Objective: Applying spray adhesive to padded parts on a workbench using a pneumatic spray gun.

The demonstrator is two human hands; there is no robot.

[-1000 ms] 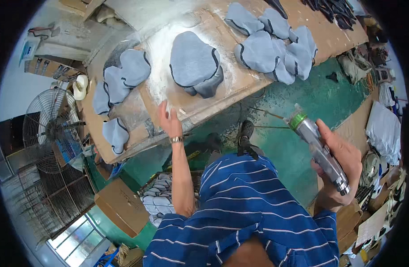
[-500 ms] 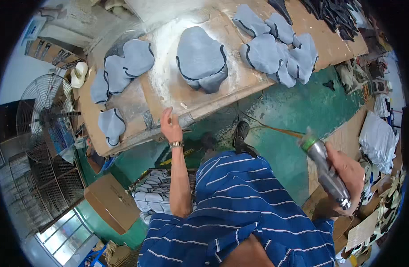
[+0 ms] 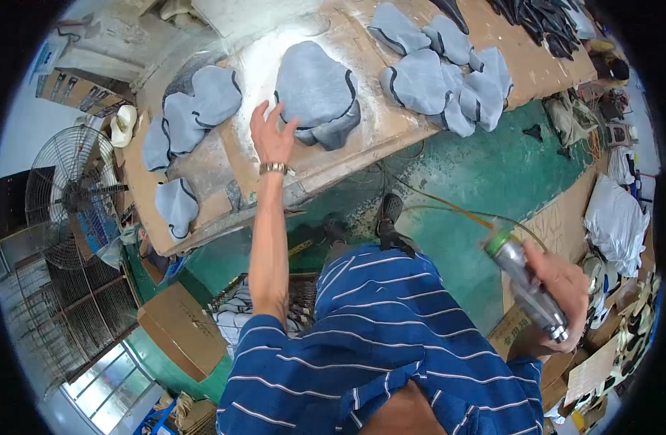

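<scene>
My left hand [image 3: 273,139] reaches over the table's near edge. Its fingers are spread, and the tips are at the lower left side of a stack of grey fabric pieces with black edging [image 3: 315,85]; I cannot tell whether they touch it. In my right hand [image 3: 565,290], held off to the right above the floor, is a clear grey cylindrical bottle with a green collar and a metal end [image 3: 527,287]. A thin hose seems to run toward its collar end. The stack lies on white-dusted board, with a darker piece showing beneath.
More grey pieces [image 3: 215,96] lie left on the table [image 3: 391,148], with another overlapping group [image 3: 418,81] at right. Black pieces [image 3: 540,25] are piled far right. A caged fan [image 3: 75,187], a cardboard box [image 3: 181,330] and a wire basket of grey pieces [image 3: 235,312] stand at left.
My left hand has moved forward and slightly left, from the table's edge to the stack, fingers spreading. My right hand keeps hold of the bottle, nearly in place. The view has shifted slightly.
</scene>
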